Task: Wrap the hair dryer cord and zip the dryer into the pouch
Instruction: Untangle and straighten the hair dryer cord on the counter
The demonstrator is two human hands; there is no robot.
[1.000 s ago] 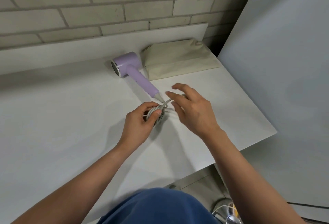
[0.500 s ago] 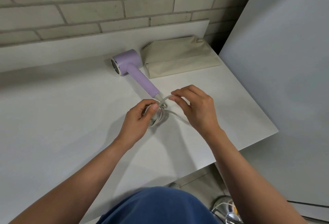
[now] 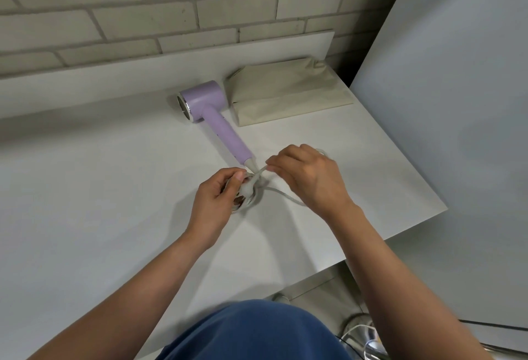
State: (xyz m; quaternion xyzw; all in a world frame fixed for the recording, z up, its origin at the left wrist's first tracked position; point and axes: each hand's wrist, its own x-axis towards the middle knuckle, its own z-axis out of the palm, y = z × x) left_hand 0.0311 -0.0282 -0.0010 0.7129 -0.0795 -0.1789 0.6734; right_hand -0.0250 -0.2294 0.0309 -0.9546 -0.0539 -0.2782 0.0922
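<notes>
Pinching coiled cord (image 3: 248, 191) in left hand (image 3: 213, 202), right hand (image 3: 307, 175) gripping loose strand; slack could spring coil apart beside lilac hair dryer (image 3: 211, 115).

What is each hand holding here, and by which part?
The left hand grips the coiled bundle of the cord. The right hand pinches a loose strand of the same cord near the dryer handle's base.

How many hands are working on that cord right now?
2. The left hand grips the coiled cord on the table; the right hand pinches a strand just beside it, near the dryer's handle end.
</notes>
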